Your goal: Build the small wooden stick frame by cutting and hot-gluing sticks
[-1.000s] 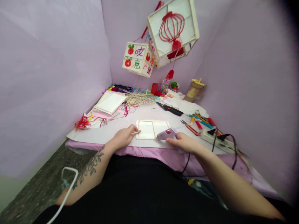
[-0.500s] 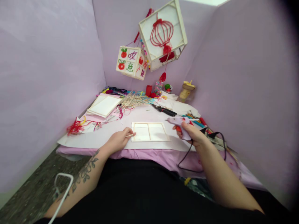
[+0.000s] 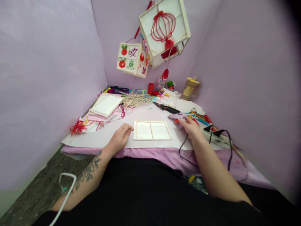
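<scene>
A white panel with a thin wooden stick frame and a middle bar [image 3: 151, 131] lies flat near the table's front edge. Just left of it is my left hand [image 3: 120, 138], fingers pinched on a thin wooden stick that is mostly hidden, with its end close to the panel's left edge. To the panel's right, my right hand [image 3: 191, 128] has its fingers round a pale purple hot glue gun [image 3: 176, 116]. The gun is low over the table or resting on it, nozzle pointing left, and a black cord [image 3: 181, 150] trails from it.
Black-handled pliers [image 3: 168, 108] lie behind the glue gun. Framed white panels [image 3: 107, 106] are stacked at the back left, near loose sticks [image 3: 136, 99] and red yarn [image 3: 78, 126]. A power strip [image 3: 216, 138] sits at right. Decorated box lanterns [image 3: 164, 31] hang above.
My right hand has lowered the glue gun toward the table, away from the panel. My left hand has drawn slightly left with the stick. The view has shifted a little.
</scene>
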The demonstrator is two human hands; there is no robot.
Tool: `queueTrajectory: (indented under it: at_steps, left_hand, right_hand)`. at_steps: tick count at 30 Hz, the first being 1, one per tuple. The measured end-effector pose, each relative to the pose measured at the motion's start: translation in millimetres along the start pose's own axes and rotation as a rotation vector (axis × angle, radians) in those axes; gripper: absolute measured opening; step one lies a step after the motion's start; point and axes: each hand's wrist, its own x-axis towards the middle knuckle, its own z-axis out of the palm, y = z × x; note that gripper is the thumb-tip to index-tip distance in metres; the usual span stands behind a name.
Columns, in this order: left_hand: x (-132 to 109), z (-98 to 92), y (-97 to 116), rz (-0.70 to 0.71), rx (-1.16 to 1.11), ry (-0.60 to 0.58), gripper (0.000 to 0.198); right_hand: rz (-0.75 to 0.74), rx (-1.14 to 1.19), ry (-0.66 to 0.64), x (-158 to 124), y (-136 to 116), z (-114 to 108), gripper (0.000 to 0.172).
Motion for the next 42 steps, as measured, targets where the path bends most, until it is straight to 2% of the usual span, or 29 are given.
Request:
queueTrajectory:
  at_steps: [2,4,6,7,10,13,17,19,23,24,26,29,31,34,36,40,42]
  left_hand:
    - [4.4,3.8,9.1,0.044,0.035,0.006,0.021]
    - [10.0,8.8,20.8,0.047,0.079,-0.042,0.019]
    - [16.0,14.4,31.9,0.043,0.152,-0.113,0.016]
    - [18.9,17.3,36.4,0.043,0.202,-0.152,0.015]
    - [25.5,25.9,44.8,0.04,0.365,-0.256,0.013]
    - [28.3,34.3,47.4,0.064,0.464,-0.314,0.013]
    - [29.4,42.3,44.5,0.088,0.476,-0.338,0.015]
    - [27.7,41.3,40.9,0.079,0.439,-0.301,0.018]
    - [11.4,25.4,32.2,0.041,0.261,-0.023,0.018]
    - [5.0,20.2,30.0,0.035,0.22,0.04,0.017]
    - [-7.4,11.2,25.3,0.025,0.178,0.08,0.015]
    - [-17.8,4.8,17.0,-0.008,0.182,0.021,0.015]
    - [-18.0,4.9,11.7,-0.033,0.177,-0.022,0.015]
    - [-14.3,7.2,6.1,-0.06,0.125,-0.051,0.014]
    - [-12.4,8.3,4.1,-0.08,0.079,-0.05,0.013]
    - [-11.4,8.7,1.9,-0.095,0.028,-0.094,0.01]
    - [-11.6,9.1,1.3,-0.094,0.027,-0.113,0.011]
  right_hand:
    - [-0.052,-0.07,0.119,-6.9,-1.8,-5.4,0.038]
    - [-0.16,-0.165,0.256,-18.9,-5.8,-8.2,0.036]
    - [-0.307,-0.231,0.312,-35.1,-10.4,-5.8,0.029]
    - [-0.381,-0.25,0.28,-44.2,-12.2,-2.4,0.025]
    - [-0.609,-0.326,0.065,-70.4,-13.9,13.3,0.015]
    - [-0.733,-0.391,-0.08,-87.2,-9.8,27.7,0.011]
    - [-0.713,-0.401,-0.079,-90.1,-2.9,31.2,0.01]
    - [-0.703,-0.406,-0.071,-89.5,-2.2,28.1,0.01]
    - [-0.794,-0.475,-0.077,-104.8,-9.7,29.6,0.01]
    - [-0.827,-0.492,-0.115,-112.6,-13.3,33.8,0.011]
    - [-0.87,-0.525,-0.269,-129.5,-21.5,46.6,0.011]
    - [-0.808,-0.68,-0.451,-148.9,-32.4,69.6,0.01]
    - [-0.744,-0.799,-0.49,-153.7,-36.3,80.4,0.009]
    - [-0.747,-0.859,-0.553,-150.4,-37.7,83.5,0.01]
    - [-0.759,-0.843,-0.552,-143.6,-38.4,79.2,0.009]
    - [-0.77,-0.892,-0.456,-125.9,-46.1,73.8,0.009]
    - [-0.784,-0.963,-0.477,-119.2,-51.1,76.8,0.009]
